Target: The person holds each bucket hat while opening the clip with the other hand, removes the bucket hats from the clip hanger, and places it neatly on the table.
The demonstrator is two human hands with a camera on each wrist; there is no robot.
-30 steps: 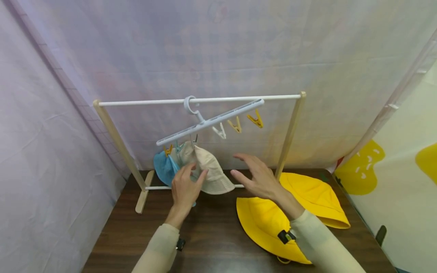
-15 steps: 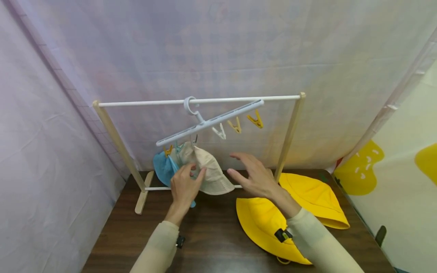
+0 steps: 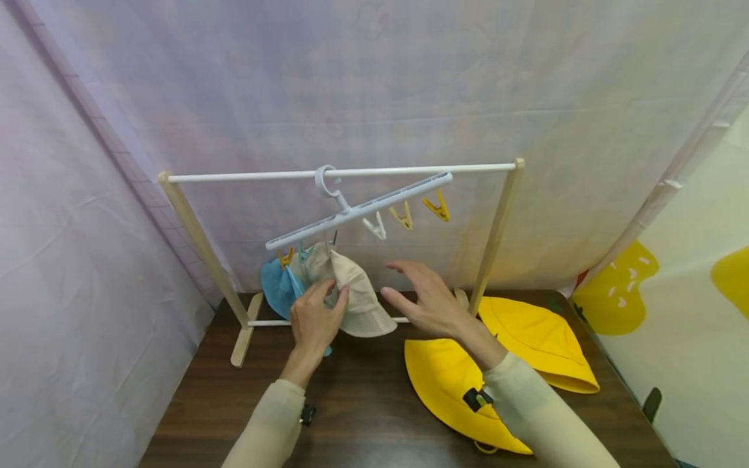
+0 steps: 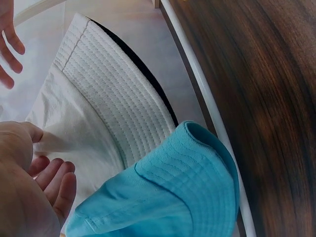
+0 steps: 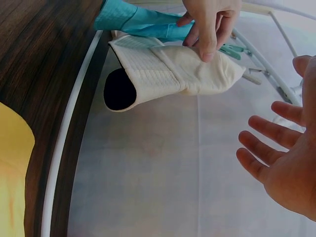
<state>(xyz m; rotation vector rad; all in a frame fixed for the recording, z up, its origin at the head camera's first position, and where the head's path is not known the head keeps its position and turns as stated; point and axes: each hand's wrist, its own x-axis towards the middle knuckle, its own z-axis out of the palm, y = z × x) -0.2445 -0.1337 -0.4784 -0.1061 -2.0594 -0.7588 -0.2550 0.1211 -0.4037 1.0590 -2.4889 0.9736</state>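
A cream bucket hat (image 3: 365, 302) hangs by clothespins from the left half of a pale grey-blue hanger (image 3: 363, 209), next to a blue hat (image 3: 281, 286) at its left end. My left hand (image 3: 316, 318) is at the cream hat, thumb against its crown and fingers loosely bent, as the left wrist view also shows. To the right of that hat my right hand (image 3: 430, 299) is held in the air, fingers spread and holding nothing. Three clothespins on the hanger's right half, white (image 3: 375, 225), beige (image 3: 402, 216) and yellow (image 3: 437, 207), hold nothing.
The hanger hooks over the white bar (image 3: 409, 171) of a wood-framed rack and tilts down to the left. Two yellow hats lie on the dark wooden table, a front one (image 3: 445, 383) and a rear one (image 3: 535, 335). Pale cloth (image 3: 374, 78) hangs behind.
My right hand has drifted slightly left, towards the cream hat. That hat and my left hand have shifted slightly left as well. The yellow hats stay put.
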